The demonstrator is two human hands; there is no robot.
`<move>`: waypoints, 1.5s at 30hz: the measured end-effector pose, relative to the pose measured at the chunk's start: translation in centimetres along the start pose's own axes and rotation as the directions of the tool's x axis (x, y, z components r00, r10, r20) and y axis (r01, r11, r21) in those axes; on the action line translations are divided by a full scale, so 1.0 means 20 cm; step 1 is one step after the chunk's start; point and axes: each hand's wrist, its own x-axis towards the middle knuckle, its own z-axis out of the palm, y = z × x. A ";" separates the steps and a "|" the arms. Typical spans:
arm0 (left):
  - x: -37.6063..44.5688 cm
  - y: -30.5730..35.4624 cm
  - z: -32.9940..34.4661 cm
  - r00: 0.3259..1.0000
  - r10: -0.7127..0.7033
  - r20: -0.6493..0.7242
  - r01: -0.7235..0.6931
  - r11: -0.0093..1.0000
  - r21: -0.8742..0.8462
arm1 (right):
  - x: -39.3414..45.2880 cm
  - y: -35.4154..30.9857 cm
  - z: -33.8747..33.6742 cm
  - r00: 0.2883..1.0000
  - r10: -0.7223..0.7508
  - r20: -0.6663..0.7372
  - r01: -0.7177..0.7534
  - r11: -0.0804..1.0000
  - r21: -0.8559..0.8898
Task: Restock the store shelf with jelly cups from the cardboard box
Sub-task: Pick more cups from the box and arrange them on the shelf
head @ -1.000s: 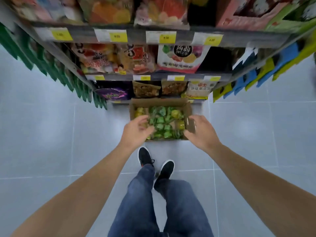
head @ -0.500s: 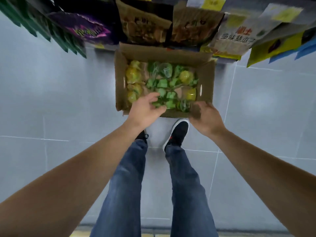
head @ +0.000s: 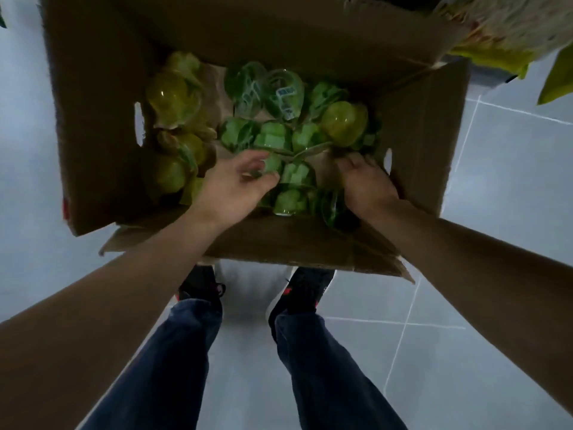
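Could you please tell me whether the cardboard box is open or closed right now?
Open: the cardboard box has its flaps folded outward, jelly cups lie exposed inside, and both hands reach in.

Jelly cups (head: 273, 138) lie in the cardboard box (head: 102, 125) on the floor (head: 496, 187), just ahead of both shoes (head: 307, 290).
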 end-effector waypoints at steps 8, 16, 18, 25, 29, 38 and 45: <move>0.19 -0.15 0.01 0.999 0.023 -0.035 -0.024 0.999 -0.030 | 0.23 0.05 0.24 0.999 0.033 -0.031 -0.044 0.865 -0.500; 0.00 -0.08 0.00 1.000 0.026 0.008 -0.025 0.998 -0.054 | -0.10 -0.04 0.01 0.961 0.140 -0.240 -0.058 0.947 0.317; -0.06 -0.03 0.01 0.997 0.044 0.065 -0.040 0.998 -0.056 | -0.20 -0.12 -0.10 0.955 0.277 -0.105 -0.094 0.620 0.779; -0.14 0.12 0.06 0.966 0.185 0.180 -0.172 0.982 -0.082 | -0.35 -0.28 -0.22 0.964 -0.055 0.260 -0.257 -0.443 0.859; -0.09 0.16 0.07 0.965 0.261 0.008 -0.261 0.965 0.021 | -0.33 -0.31 -0.25 0.947 -0.153 0.282 -0.311 -0.653 0.690; -0.04 0.19 0.10 0.945 0.328 0.010 -0.314 0.894 0.319 | -0.29 -0.29 -0.23 0.937 -0.189 0.294 -0.343 -0.663 0.666; -0.01 0.13 0.09 0.953 0.276 -0.127 -0.217 0.912 0.349 | -0.23 -0.26 -0.23 0.956 0.012 0.294 -0.288 -0.167 0.943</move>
